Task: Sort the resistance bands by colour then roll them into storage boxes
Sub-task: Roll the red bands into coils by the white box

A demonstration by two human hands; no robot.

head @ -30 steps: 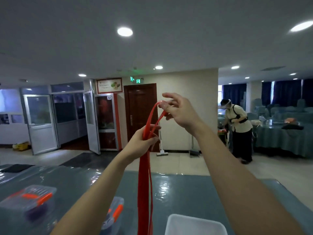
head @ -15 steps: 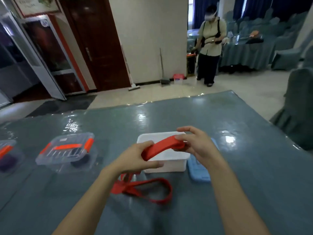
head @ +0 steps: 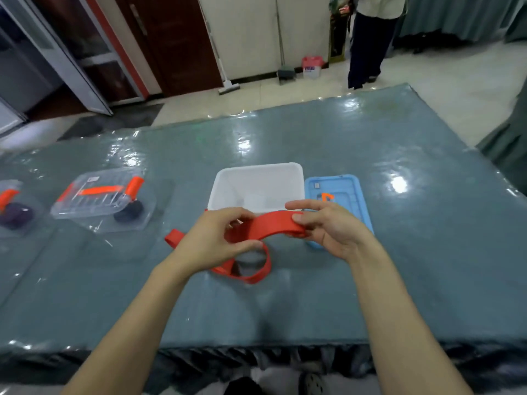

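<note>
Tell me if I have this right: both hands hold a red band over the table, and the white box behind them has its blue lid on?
Not quite: the head view shows the blue lid off, lying on the table beside the open white box. The left hand and right hand do hold the red band.

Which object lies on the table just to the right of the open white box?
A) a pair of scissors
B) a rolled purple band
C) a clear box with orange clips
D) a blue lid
D: the blue lid lies flat beside the right wall of the white box, partly hidden by the right hand that pinches the red band.
</note>
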